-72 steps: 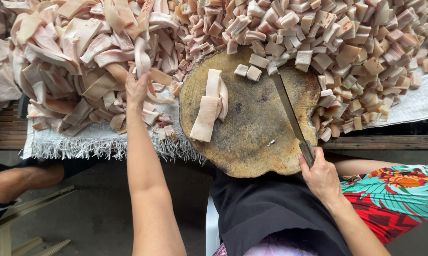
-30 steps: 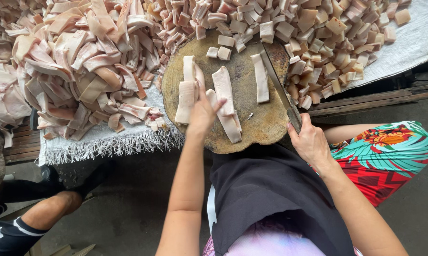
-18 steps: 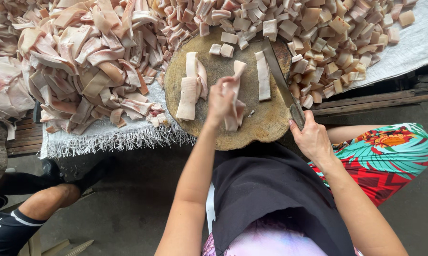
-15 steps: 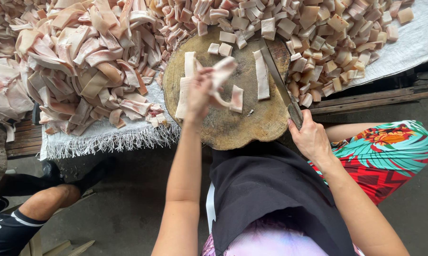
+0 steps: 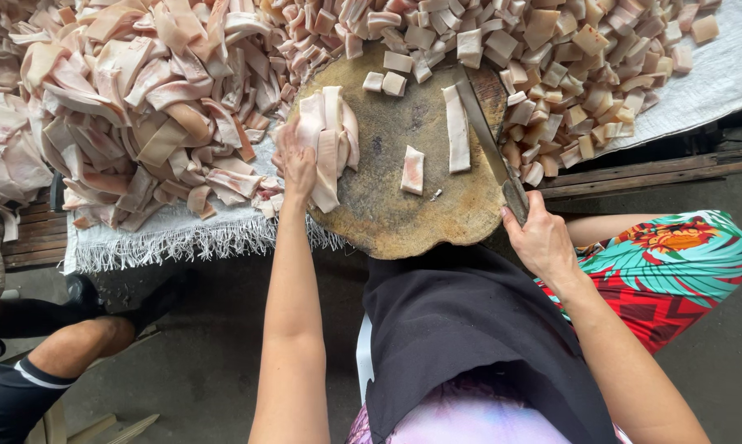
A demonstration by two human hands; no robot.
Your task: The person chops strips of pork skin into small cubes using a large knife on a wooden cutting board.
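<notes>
While looking down, I see left hand (image 5: 295, 164) pressing on bundle of pork strips (image 5: 328, 140) at left edge of round chopping block (image 5: 404, 222), fingers curled onto it. Right hand (image 5: 542, 242) closed around cleaver (image 5: 490, 152) handle, blade lying flat along block's right side beside long strip (image 5: 456, 127). Short piece (image 5: 412, 169) lies mid-block. Uncut strips heaped left on bench, cubes heaped right.

The round chopping block (image 5: 404, 164) is showing worn, stained, matt wood. The knife blade (image 5: 482, 131) is looking like dull grey metal. The meat strips (image 5: 330, 140) are glistening, moist and smooth, over a white woven cloth (image 5: 165, 238) fraying into a fringe.
</notes>
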